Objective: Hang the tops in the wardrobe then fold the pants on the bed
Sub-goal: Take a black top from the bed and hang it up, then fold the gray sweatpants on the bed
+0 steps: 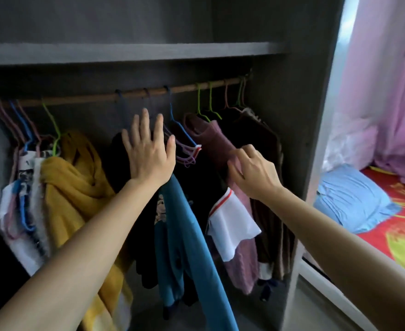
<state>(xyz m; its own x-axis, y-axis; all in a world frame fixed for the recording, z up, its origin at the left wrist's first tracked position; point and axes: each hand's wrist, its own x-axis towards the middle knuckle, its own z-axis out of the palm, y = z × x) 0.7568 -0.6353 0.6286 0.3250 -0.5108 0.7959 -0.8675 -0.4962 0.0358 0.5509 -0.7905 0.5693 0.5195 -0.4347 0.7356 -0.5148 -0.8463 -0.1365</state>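
Inside the grey wardrobe a wooden rail carries several tops on coloured hangers. My left hand is spread flat with fingers apart against a black top, beside a teal top. My right hand has its fingers curled on the shoulder of a mauve top. A mustard top hangs further left, and a white sleeve with red trim hangs under my right wrist. The bed lies to the right; no pants are visible on it.
A shelf spans the wardrobe above the rail. Brown garments fill the right end, patterned ones the left. A blue pillow rests on the red patterned sheet, and a pink curtain hangs behind the bed.
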